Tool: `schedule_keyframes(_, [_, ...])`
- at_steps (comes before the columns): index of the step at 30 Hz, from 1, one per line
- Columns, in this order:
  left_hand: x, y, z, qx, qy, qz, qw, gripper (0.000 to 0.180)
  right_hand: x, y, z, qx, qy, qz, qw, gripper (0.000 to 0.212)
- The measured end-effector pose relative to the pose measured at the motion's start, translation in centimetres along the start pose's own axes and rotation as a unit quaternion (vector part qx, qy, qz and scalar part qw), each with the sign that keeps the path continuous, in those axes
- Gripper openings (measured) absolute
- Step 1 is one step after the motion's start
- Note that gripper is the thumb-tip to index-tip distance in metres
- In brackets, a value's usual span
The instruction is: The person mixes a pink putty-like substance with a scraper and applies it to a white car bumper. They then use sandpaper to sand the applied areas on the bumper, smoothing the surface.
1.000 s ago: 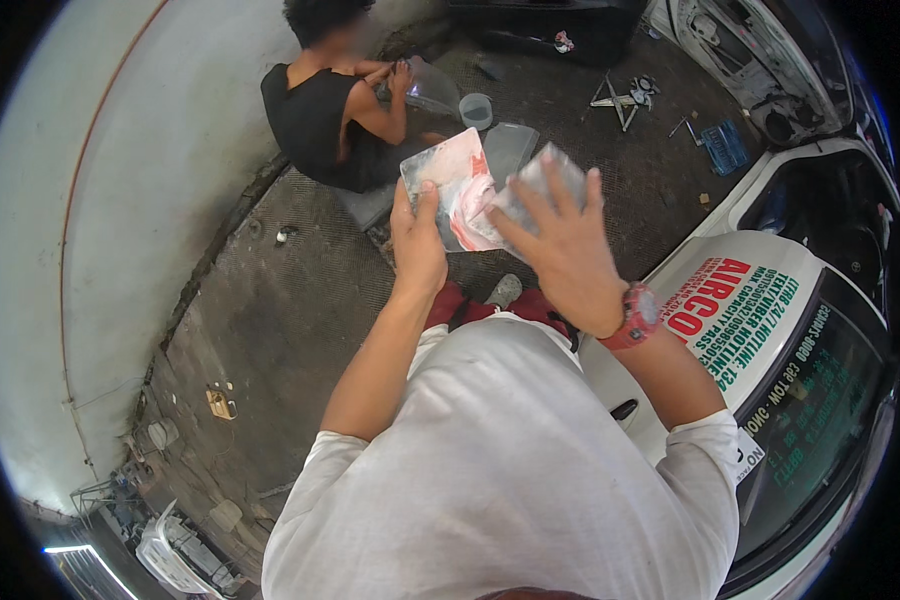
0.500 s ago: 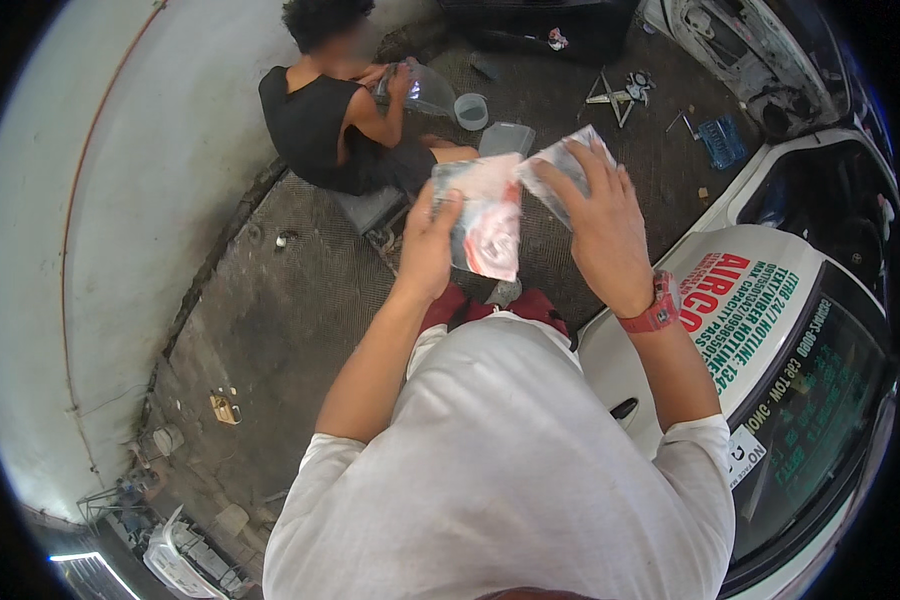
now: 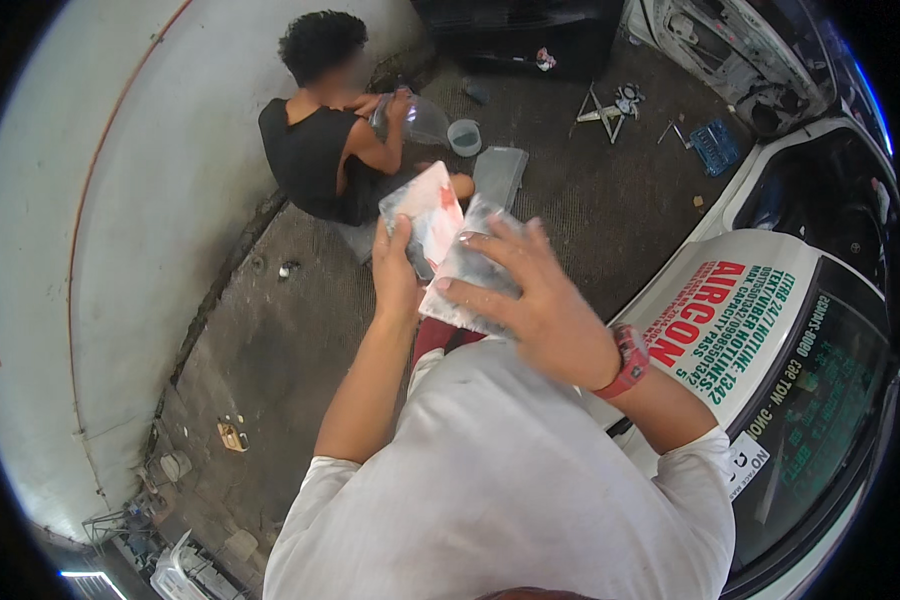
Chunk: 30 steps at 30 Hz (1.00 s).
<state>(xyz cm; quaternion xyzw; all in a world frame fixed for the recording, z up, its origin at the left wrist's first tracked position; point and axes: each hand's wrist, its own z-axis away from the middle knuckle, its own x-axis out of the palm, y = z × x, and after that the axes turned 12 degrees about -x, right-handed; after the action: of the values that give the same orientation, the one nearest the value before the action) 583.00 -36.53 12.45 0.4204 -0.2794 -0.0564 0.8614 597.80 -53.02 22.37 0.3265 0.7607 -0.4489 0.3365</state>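
My left hand (image 3: 395,268) is closed on a flat, rectangular piece with a pink, white and grey face (image 3: 423,205), its thumb lying over the near face. Just to the right, my right hand (image 3: 545,310) grips a second flat piece, mottled white and grey (image 3: 473,275), with its fingers spread across it. The two pieces meet in front of my chest, the right one covering the lower edge of the left one. Their exact kind cannot be made out, and motion blurs the right fingers. A red watch (image 3: 628,362) sits on my right wrist.
By the wall a person in black (image 3: 310,160) sits on the floor handling a clear plastic piece (image 3: 425,122). Close by are a small tub (image 3: 464,137) and a translucent panel (image 3: 500,175). A scissor jack (image 3: 602,115) and blue tool case (image 3: 715,147) lie beyond. A white car (image 3: 715,330) stands right.
My right hand has swung left and down, bringing its piece over the lower edge of the other. My left hand has shifted left, and its piece has turned.
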Motion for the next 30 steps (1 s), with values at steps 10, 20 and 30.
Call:
schedule_keyframes(10, [0.5,-1.4,0.9,-0.062,-0.093,0.059,0.992,0.04,2.9,6.3,2.6,0.217,0.016,-0.058,0.974,0.069])
schedule_keyframes(20, [-0.4,0.1,0.0,0.108,0.075,-0.083,0.988,0.044,3.8,2.1,0.9,0.268,0.233,-0.571,0.74,0.045])
schedule_keyframes(30, [1.4,-0.7,2.2,-0.165,-0.164,0.002,0.972,0.05,0.5,9.8,6.4,0.239,0.354,-0.641,0.638,0.043])
